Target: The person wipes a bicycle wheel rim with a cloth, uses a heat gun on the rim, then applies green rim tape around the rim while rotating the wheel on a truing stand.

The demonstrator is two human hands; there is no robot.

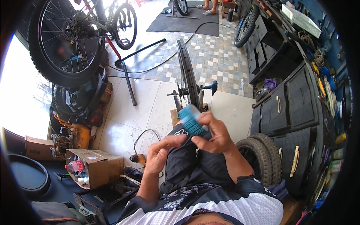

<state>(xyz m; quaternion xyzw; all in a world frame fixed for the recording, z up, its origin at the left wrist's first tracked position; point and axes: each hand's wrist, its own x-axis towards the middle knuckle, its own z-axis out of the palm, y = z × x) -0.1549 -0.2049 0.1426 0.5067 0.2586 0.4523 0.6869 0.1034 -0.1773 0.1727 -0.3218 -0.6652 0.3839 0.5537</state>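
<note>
The head-worn fisheye faces steeply down and forward, its wearer's jersey (245,208) close at lower centre, patterned floor tiles (225,63) farther off, upper centre.

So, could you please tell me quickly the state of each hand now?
Left hand: open, nothing visible in it, close to the roll.
Right hand: closed, its grip on a teal roll.

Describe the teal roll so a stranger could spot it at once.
Find the upright wheel rim standing mid-floor. Overlapping its near end in the picture, the person's right hand holds the teal roll. Unlike the dark rim and black trousers nearby, it is bright teal.
</note>
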